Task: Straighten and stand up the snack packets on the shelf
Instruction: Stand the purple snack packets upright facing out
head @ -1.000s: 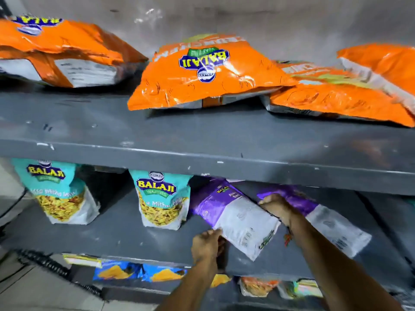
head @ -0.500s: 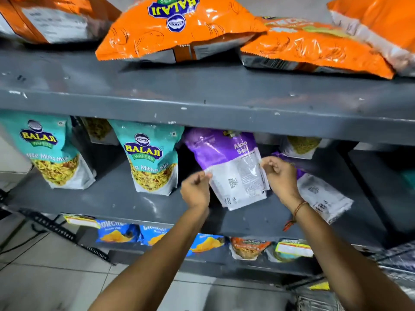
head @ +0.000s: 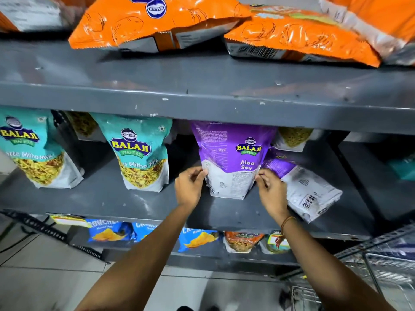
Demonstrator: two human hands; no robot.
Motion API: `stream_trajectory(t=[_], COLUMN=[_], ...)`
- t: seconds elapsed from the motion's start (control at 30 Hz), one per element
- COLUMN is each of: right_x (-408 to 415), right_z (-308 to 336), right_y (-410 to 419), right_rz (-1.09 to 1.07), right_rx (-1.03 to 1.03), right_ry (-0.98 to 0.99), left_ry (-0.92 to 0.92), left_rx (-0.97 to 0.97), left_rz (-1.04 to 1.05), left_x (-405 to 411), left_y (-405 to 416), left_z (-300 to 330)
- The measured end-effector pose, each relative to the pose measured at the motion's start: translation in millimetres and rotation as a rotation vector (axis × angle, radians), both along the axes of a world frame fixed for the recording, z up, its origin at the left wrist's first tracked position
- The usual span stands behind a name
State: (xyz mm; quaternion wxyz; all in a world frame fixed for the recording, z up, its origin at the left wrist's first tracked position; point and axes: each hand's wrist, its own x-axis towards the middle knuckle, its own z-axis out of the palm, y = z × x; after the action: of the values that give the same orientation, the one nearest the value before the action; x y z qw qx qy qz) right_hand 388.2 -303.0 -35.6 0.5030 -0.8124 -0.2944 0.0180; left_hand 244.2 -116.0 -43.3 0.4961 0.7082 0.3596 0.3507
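Two hands (head: 189,187) (head: 270,194), glossy purple packet (head: 233,158), upright

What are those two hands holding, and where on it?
The purple Aloo Sev packet: left hand pinches its lower left edge, right hand its lower right edge.

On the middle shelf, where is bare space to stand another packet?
A bare patch lies between the two teal packets. A narrower one lies between the second teal packet and the left hand. Right of the lying purple packet the shelf is bare too. It is crowded around the upright purple packet, pinched by both hands, the right hand beside the lying one.
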Motion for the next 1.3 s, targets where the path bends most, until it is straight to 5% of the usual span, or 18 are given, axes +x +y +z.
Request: stream_trajectory(t=[0.17, 0.37, 0.67, 0.83, 1.0, 1.3], right_x=[-22.7, -82.3, -81.0, -50.7, -26.9, -7.3], right_z=[18.2, 22.0, 19.4, 24.7, 32.0, 29.9], right_y=[0.5, -6.9, 0.9, -3.9, -4.2, 20.9], right_rz=[-0.166, 0.037, 0.181, 0.254, 0.228, 0.145], right_rx=[0.211, 0.184, 0.160, 0.066, 0.027, -0.022], right_ry=[0.062, 0.171, 0.368, 0.470, 0.537, 0.583], left_ry=[0.063, -0.053, -0.092, -0.125, -0.022, -0.044], left_rx=[0.029, 0.058, 0.355, 0.112, -0.379, -0.370], left_rz=[0.062, 0.128, -0.217, -0.069, -0.438, -0.401], left_x=[-4.1, -41.0, -47.5, -26.7, -4.2, -10.7], left_y=[-1.1, -52.2, -110.2, -55.3, -7.2, -19.9], left_z=[0.9, -7.0, -6.6, 15.3, 25.7, 13.0])
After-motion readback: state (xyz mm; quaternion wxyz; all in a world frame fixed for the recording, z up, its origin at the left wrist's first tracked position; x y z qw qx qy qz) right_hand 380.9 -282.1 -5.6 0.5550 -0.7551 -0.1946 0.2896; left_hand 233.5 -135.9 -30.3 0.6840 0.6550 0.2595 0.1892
